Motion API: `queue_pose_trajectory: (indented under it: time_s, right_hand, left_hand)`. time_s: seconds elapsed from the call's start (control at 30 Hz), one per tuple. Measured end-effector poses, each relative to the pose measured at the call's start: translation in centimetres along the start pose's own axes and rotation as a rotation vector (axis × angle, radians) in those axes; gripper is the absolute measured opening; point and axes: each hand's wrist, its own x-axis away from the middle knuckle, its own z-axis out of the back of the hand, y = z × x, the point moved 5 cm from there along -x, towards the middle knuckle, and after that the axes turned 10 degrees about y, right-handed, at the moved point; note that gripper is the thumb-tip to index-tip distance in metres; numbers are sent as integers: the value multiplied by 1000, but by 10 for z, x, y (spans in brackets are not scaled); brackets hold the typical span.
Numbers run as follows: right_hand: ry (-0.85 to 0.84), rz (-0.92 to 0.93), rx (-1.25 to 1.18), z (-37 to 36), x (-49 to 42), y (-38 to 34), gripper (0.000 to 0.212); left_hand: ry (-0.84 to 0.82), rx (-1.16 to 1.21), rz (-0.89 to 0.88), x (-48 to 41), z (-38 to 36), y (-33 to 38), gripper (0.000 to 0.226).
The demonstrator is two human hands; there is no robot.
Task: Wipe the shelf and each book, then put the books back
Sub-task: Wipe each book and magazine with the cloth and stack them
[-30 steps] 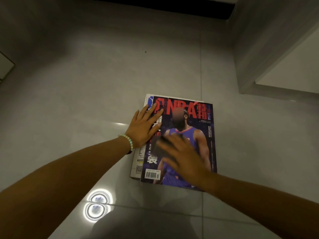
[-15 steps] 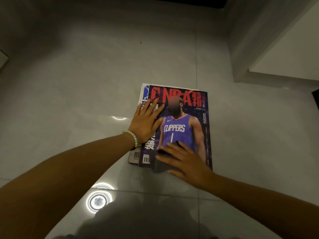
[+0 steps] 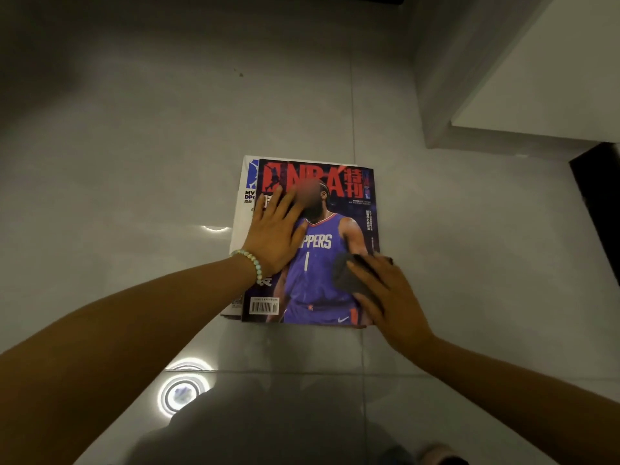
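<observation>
Left hand (image 3: 276,239) lies flat, fingers straight, on the upper left of the NBA magazine (image 3: 318,263) (bead bracelet (image 3: 251,263) on that wrist). Right hand (image 3: 392,297) presses a dark cloth (image 3: 345,276) under its flat fingers at the cover's right edge. A white magazine (image 3: 243,209) peeks out beneath, just left of the left hand, all on the tiled floor (image 3: 134,162).

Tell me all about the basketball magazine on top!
The top magazine is glossy, purple with red NBA lettering and a player in a blue number 1 jersey. It lies flat, face up, on a white magazine on the tiled floor. The left hand presses it; the right hand pushes a dark cloth on it.
</observation>
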Motion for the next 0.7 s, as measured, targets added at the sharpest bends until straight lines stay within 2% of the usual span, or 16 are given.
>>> queue_pose_trajectory:
  time_s: [0.07,0.17,0.2,0.23,0.33,0.4,0.43,0.57,0.7]
  right_hand:
    - [7,-12,-7,2,10,0,47]
    - [-104,226,17,-4,34,-18,47]
    - [-127,253,3,-5,33,-15,48]
    - [-120,224,-26,-5,26,-8,49]
    - [39,-178,-195,0,-17,27,50]
    - [70,-333,-244,-3,-30,29,51]
    - [67,-335,-241,-8,-31,20,51]
    - [-10,-133,-155,-19,-37,-4,55]
    - [2,-241,-162,-17,-101,37,60]
  left_hand:
    - [0,-11,3,0,-2,2,64]
    - [23,11,36,-9,2,2,64]
    - [39,14,46,-15,4,1,63]
    - [50,12,52,-20,5,0,59]
    - [42,-6,73,-33,4,0,58]
    - [20,-22,93,-40,3,-1,62]
    - [19,-32,96,-43,3,-2,63]
    - [13,-24,118,-51,5,-7,62]
    - [57,-25,106,-49,0,-10,60]
